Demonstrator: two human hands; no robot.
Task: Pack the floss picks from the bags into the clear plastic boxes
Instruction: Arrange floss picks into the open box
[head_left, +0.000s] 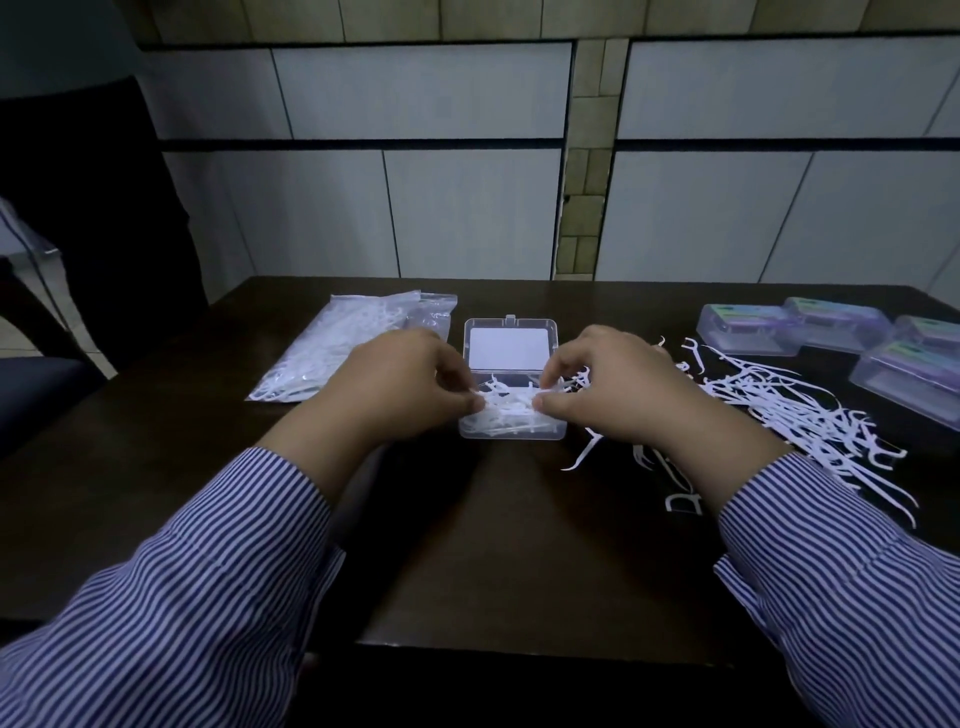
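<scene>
Striped sleeves (218, 587) lead to both hands over the open clear box (511, 384) on the worktop (467, 545): left hand (402, 387) and right hand (618, 392) pinch a floss pick bundle (506, 405) inside it. Loose picks (795, 410) lie right of the box, a bag (343, 345) left, closed boxes (831, 332) far right.

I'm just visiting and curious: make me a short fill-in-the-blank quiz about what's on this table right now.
1. Both hands, left hand and right hand, hold a bunch of floss picks over the ____ clear box.
2. The bag of floss picks lies to the box's ____.
3. The loose pile of picks lies on the ____ table.

Missing words: open; left; dark
</scene>
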